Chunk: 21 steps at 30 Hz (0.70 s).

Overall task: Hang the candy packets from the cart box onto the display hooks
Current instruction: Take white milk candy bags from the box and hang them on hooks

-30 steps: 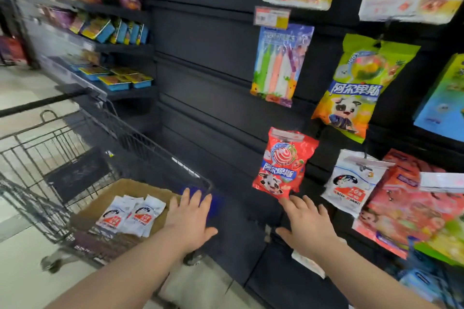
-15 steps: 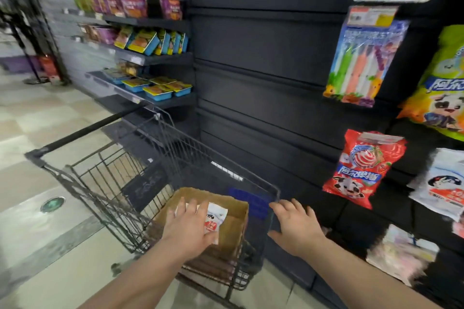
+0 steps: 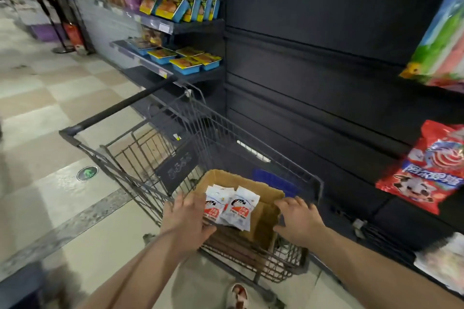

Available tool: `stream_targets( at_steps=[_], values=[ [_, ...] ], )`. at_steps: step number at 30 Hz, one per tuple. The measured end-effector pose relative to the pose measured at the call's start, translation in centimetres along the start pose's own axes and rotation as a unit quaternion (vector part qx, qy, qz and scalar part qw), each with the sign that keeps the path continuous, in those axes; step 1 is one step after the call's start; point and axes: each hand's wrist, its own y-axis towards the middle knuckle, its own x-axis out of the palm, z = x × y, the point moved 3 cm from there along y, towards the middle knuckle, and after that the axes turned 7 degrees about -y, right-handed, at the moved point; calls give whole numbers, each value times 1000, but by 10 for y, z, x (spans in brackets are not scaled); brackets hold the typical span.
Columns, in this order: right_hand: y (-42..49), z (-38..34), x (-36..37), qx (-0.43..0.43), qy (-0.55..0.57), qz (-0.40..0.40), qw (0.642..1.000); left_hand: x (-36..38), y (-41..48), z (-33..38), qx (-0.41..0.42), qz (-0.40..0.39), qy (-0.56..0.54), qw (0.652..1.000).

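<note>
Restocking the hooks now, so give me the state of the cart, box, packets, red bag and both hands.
Shopping cart, parked beside the dark display wall.
Cardboard box, open-topped, in the shopping cart.
White candy packets, lying overlapped inside the cardboard box.
Red candy bag, hanging on the display wall.
Left hand, open, at the packets' left edge.
Right hand, open, fingers on the box's right rim.

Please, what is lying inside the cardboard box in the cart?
White candy packets with red labels, overlapping, lie in the cardboard box; bare cardboard shows beside them. The left hand covers their left edge, so the count is unclear.
</note>
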Motion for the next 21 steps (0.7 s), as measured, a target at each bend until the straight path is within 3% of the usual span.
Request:
stream_targets(
  at_steps=[8, 13, 21],
  values=[
    [112, -35, -8, -50, 11, -10, 999, -11, 85, -33, -26, -45, 3, 999],
    [170, -23, -7, -40, 37, -43, 998, -12, 161, -31, -21, -107, 67, 992],
    [224, 5, 16, -12, 43, -106, 993, 31, 224, -36, -14, -162, 41, 986]
  ],
)
